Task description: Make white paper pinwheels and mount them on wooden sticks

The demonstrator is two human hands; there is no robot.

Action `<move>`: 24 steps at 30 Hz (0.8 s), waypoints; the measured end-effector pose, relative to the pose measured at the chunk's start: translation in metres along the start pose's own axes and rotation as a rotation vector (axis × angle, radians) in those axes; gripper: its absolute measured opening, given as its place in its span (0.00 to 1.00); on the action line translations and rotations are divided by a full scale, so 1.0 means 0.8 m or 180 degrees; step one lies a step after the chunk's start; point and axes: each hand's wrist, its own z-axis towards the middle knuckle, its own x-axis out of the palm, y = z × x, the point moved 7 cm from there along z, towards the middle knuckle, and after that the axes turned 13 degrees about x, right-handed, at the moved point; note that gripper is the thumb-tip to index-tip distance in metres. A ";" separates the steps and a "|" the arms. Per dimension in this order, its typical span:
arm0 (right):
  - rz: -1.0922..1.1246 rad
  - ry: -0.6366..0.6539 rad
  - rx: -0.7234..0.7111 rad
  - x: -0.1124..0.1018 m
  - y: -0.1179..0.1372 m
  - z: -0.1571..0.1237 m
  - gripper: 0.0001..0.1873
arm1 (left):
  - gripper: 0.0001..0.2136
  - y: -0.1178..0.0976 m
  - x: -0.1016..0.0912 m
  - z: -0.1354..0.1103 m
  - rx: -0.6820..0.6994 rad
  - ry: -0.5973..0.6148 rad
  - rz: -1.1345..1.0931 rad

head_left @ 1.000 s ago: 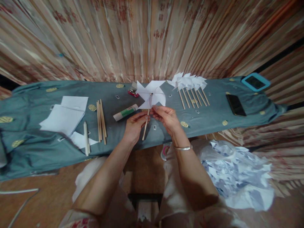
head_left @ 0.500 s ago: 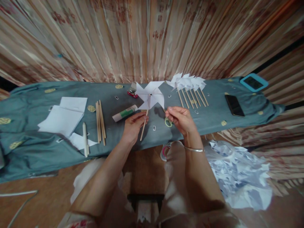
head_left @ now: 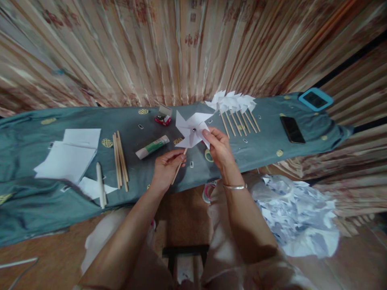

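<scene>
Since the earlier frame, the person's right hand (head_left: 222,149) has come over from beside the white paper pinwheel (head_left: 194,130) onto its right-hand blade, thumb on top, fingers mostly hidden behind. The left hand (head_left: 165,169) stays clamped on the thin pale wooden stick (head_left: 175,176) below the blades. The pinwheel is held over the middle of the table covered in grey-green cloth (head_left: 142,173), the stick's lower end near the front edge.

A small open red box (head_left: 163,120) sits towards the back edge, with a white-and-green tube (head_left: 152,147) in front of it. Right of the box, along the back edge, overlapping white paper pinwheels on wooden sticks (head_left: 232,102) lie in a row. A black rectangular phone (head_left: 292,129) lies towards the right end. A few loose pale wooden sticks (head_left: 120,161) and stacked white paper sheets (head_left: 69,157) lie on the left half.
</scene>
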 end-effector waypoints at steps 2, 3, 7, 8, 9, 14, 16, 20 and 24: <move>-0.0055 0.0037 -0.0013 0.005 -0.001 0.001 0.20 | 0.20 -0.001 0.000 -0.001 0.0016 0.0043 0.0083; -0.0078 0.0052 -0.0012 0.006 -0.002 0.001 0.19 | 0.21 -0.002 0.000 -0.002 0.0031 0.0065 0.0117; -0.0140 0.0058 0.0034 0.008 -0.005 0.004 0.19 | 0.20 -0.004 0.001 -0.004 0.0071 0.0115 0.0214; -0.0139 0.0063 0.0046 0.007 -0.006 0.004 0.19 | 0.20 -0.004 0.001 -0.004 0.0068 0.0119 0.0222; -0.0127 0.0080 0.0052 0.008 -0.006 0.004 0.18 | 0.19 -0.004 0.001 -0.004 0.0066 0.0116 0.0228; -0.0029 0.0154 0.0096 0.008 -0.009 0.005 0.18 | 0.19 -0.005 0.000 -0.005 0.0081 0.0101 0.0304; -0.0023 0.0177 0.0117 0.009 -0.010 0.005 0.18 | 0.19 -0.005 0.000 -0.005 0.0080 0.0093 0.0314; 0.0012 0.0203 0.0186 0.011 -0.011 0.005 0.18 | 0.18 -0.006 0.000 -0.005 0.0070 0.0043 0.0249; 0.0094 0.0219 0.0273 0.013 -0.011 0.005 0.18 | 0.18 -0.007 -0.001 -0.005 0.0069 0.0029 0.0231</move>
